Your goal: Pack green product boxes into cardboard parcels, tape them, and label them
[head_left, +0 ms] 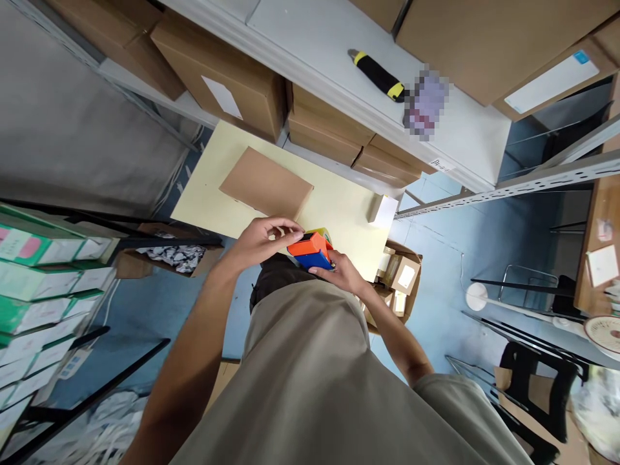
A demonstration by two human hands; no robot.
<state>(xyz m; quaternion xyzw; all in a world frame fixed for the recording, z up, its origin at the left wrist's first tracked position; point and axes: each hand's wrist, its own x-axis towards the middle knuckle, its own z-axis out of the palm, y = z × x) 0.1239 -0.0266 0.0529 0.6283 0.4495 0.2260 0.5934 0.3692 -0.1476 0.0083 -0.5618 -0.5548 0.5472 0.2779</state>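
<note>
An orange and blue packing tape dispenser (314, 250) is held in front of my waist, at the table's near edge. A yellowish tape roll (321, 232) shows at its far side. My right hand (347, 274) grips the dispenser from the right, thumb along the blue part. My left hand (264, 244) is closed in a pinch at the dispenser's black front edge; what lies between thumb and fingertips is too small to make out. Beyond them a brown cardboard box (267, 182) rests on the pale yellow table (206, 187).
A small white box (382, 210) stands at the table's right end. Above hangs a shelf edge with a black and yellow utility knife (379, 75) on it. On the floor at right sits an open carton of small boxes (405, 276). Green and white boxes (43, 284) are stacked left.
</note>
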